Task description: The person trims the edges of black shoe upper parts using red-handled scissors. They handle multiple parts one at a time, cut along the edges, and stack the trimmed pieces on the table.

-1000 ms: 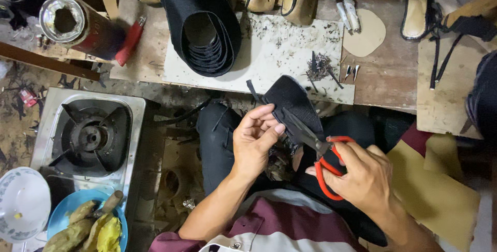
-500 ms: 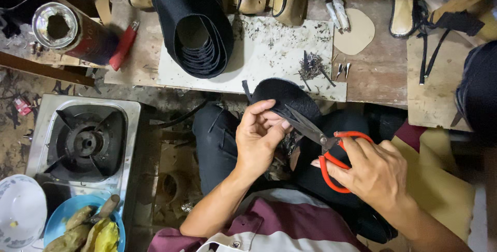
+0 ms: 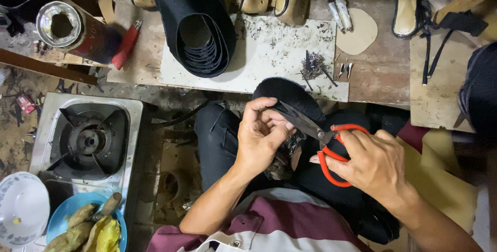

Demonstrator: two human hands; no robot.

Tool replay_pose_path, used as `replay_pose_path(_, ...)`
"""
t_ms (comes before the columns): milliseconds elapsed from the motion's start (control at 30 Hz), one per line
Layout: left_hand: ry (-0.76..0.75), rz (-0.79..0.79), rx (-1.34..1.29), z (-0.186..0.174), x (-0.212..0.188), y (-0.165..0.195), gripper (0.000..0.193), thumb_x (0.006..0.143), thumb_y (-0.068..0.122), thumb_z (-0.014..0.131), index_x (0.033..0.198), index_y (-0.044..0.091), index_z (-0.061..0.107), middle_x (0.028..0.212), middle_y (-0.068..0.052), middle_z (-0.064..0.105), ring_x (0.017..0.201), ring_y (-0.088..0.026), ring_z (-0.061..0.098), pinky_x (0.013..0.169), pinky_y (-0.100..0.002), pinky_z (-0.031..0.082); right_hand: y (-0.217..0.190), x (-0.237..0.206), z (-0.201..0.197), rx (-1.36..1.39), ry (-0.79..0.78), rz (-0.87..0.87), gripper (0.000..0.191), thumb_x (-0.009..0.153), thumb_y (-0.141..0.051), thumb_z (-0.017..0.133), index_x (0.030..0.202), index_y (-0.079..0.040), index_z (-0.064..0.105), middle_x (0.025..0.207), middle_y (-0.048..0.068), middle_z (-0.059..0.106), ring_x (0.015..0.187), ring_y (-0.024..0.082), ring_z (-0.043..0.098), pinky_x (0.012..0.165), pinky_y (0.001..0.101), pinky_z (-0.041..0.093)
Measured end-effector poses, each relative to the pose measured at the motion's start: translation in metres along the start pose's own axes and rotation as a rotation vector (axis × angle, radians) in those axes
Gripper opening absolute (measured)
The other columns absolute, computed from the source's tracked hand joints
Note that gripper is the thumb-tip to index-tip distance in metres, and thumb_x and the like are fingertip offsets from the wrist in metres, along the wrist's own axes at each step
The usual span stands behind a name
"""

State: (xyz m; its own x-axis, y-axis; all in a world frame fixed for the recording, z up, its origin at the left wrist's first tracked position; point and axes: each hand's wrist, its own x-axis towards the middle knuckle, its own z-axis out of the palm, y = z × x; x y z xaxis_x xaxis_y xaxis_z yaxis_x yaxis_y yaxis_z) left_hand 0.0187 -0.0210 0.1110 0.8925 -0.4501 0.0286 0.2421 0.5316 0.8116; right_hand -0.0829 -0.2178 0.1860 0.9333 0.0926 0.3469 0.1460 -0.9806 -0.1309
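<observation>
1. A dark shoe upper (image 3: 292,96) of matte black fabric with a rounded toe sits over the person's lap, just in front of the near edge of the worktop (image 3: 383,70).
2. The left hand (image 3: 261,135) grips the upper's lower edge, fingers curled shut and pinching the material.
3. The right hand (image 3: 375,166) is closed through the glossy red loop handles of the scissors (image 3: 318,135); their grey metal blades lie against the upper beside the left fingertips.
4. On the worktop, a speckled pale cutting slab (image 3: 269,55) carries a small heap of dark nails (image 3: 313,68) near its right edge.
5. A roll of black sheet material (image 3: 194,21), coiled in layers, lies on the slab's left end.
6. A tan oval insole (image 3: 357,32) lies flat towards the far edge, right of the slab.
7. A round metal tin (image 3: 59,24) stands at the worktop's left end.
8. Left of the knees stands a steel gas stove (image 3: 85,140) with a black burner grate.
</observation>
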Motion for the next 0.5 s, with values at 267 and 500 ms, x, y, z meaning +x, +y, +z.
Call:
replay_pose_path(267,-0.004,-0.017,0.066,-0.003,0.001,0.001,0.059,0.092,-0.016,0.065,0.14,0.006,0.039,0.099,-0.011,0.067,0.087,-0.016,0.068,0.082,-0.03,0.059,0.007,-0.005,0.004,0.069,-0.006,-0.03,0.054,0.064,-0.05,0.088,0.089,-0.005,0.07,0.078,0.008,0.073,0.054,0.025,0.06,0.054,0.0356,0.042)
replay_pose_path(500,-0.005,0.017,0.08,-0.01,-0.001,0.002,0.052,0.093,-0.016,0.065,0.138,0.004,0.046,0.104,-0.008,0.063,0.092,-0.014,0.065,0.085,-0.029,0.057,0.02,-0.019,0.02,0.31,0.037,0.176,0.043,0.07,-0.031,0.09,0.09,-0.003,0.066,0.073,0.01,0.068,0.059,0.025,0.062,0.058,0.0362,0.048)
